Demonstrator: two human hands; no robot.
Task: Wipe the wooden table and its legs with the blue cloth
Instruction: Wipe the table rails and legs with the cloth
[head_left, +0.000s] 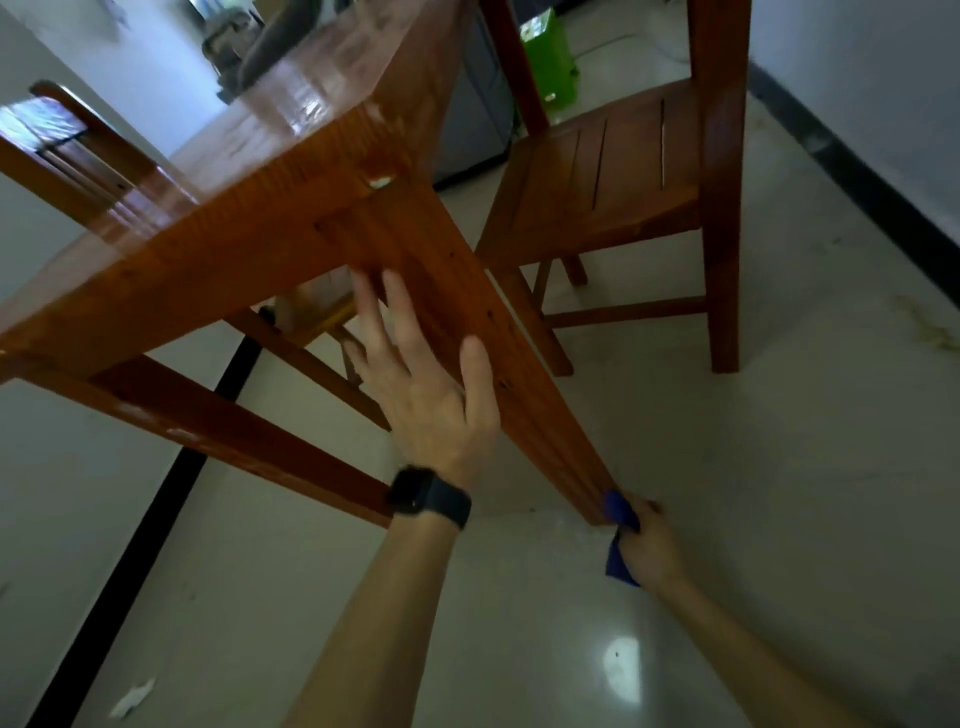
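Leg under wipe: the leg (467, 312) at the near corner of the counter (234, 182). Its long axis runs from that corner down to the floor (779, 467), slanting rightward in view. The right hand (649, 545) is at the foot, gripping the blue cloth (619, 512) against the wood just above the floor. The left hand (426, 395) lies higher on the same leg, fingers straight and spread, holding nothing. Judgement: an upward stroke falls to the right hand. The leg's far faces are hidden, the cloth covers the right fingertips, and the frame is blurred.
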